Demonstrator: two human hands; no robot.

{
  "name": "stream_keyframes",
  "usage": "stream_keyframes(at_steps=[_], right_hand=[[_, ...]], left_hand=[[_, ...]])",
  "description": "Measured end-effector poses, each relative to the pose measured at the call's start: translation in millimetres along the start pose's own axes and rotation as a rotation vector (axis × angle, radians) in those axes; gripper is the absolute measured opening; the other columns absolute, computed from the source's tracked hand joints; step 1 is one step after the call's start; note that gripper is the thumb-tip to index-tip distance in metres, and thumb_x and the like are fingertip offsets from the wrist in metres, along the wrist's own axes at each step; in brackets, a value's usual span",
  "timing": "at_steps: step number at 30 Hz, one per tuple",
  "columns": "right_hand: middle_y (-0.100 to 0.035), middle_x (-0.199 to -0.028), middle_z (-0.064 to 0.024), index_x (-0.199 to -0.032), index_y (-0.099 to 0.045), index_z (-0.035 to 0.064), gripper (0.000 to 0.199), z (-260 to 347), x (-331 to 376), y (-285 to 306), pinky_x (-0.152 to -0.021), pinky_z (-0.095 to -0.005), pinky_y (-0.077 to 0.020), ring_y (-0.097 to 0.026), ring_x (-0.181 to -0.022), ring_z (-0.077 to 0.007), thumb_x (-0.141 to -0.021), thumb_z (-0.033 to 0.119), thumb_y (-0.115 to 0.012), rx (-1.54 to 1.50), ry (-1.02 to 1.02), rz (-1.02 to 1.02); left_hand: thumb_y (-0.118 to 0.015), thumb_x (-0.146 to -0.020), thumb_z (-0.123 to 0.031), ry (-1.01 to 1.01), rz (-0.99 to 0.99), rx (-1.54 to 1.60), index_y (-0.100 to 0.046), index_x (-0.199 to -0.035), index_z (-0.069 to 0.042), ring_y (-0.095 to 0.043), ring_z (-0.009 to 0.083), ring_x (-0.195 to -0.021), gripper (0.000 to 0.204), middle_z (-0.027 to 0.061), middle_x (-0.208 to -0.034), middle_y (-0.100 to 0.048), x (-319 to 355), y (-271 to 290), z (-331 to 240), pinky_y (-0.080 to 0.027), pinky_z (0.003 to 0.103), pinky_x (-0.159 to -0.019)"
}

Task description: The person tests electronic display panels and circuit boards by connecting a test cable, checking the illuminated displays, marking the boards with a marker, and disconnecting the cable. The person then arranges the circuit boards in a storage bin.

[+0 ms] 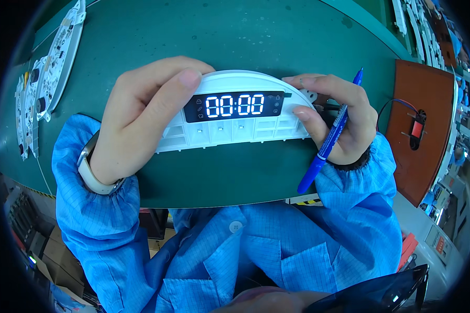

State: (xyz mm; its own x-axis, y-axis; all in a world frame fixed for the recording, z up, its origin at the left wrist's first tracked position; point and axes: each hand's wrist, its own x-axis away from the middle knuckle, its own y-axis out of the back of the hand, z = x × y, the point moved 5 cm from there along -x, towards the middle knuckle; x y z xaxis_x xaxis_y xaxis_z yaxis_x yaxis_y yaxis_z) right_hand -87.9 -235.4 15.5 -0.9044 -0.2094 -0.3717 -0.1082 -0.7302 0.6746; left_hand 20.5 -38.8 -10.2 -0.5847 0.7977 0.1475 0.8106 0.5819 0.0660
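Observation:
Between my two hands is a white curved plastic panel (222, 133) with a black display (270, 106) showing lit white digits. My left hand (136, 112) grips the panel's left end, thumb on its upper front near the display. Round the right end close the thumb and forefinger of my right hand (344, 107). A blue marker pen (331, 138) is also tucked in my right hand, slanting across the fingers. Small ribs and pockets line the panel's lower part. A dark piece behind its right end is partly hidden by my fingers.
The panel is held over a green table (235, 180). Several white panels with circuit boards (57, 68) stand at the left. On the right, a brown board (420, 109) carries a small red and black part (416, 129) with wires. More white strips (415, 31) lie at the upper right.

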Motion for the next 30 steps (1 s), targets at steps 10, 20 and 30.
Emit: stream_keyframes(at_steps=[10, 20, 30], right_hand=[[-0.066, -0.095, -0.0157, -0.110, -0.049, 0.0036, 0.049, 10.4, -2.9, 14.3, -0.074, -0.0350, -0.0510, -0.063, -0.087, -0.0274, -0.072, 0.006, -0.080, 0.104, 0.133, -0.206], [-0.063, -0.105, -0.0152, -0.107, -0.055, 0.0039, 0.061, 12.0, -4.6, 0.7, -0.075, -0.0387, -0.0499, -0.061, -0.091, -0.0298, -0.060, 0.028, -0.085, -0.123, 0.072, 0.016], [-0.061, -0.073, -0.0079, -0.078, -0.058, 0.0033, 0.028, 9.7, -2.4, 1.3, -0.052, -0.0311, -0.0444, -0.058, -0.062, -0.0219, -0.065, 0.007, -0.082, 0.008, 0.028, -0.039]], left_hand=[[-0.063, -0.080, -0.028, -0.452, -0.016, -0.629, -0.061, -0.102, 0.005, -0.059, 0.0283, -0.083, 0.039, 0.0167, -0.095, -0.062, 2.7, 5.8, -32.9, -0.045, 0.033, -0.075], [-0.075, -0.067, -0.032, -0.337, 0.218, -1.075, -0.044, -0.131, 0.002, -0.050, 0.0332, -0.106, 0.079, 0.0166, -0.122, -0.051, 17.6, -36.7, -43.5, -0.036, 0.043, -0.093], [-0.078, -0.066, -0.023, -0.306, 0.148, -1.006, -0.049, -0.129, 0.001, -0.048, 0.0325, -0.102, 0.074, 0.0144, -0.116, -0.052, 15.2, -44.4, -33.2, -0.037, 0.043, -0.090]])
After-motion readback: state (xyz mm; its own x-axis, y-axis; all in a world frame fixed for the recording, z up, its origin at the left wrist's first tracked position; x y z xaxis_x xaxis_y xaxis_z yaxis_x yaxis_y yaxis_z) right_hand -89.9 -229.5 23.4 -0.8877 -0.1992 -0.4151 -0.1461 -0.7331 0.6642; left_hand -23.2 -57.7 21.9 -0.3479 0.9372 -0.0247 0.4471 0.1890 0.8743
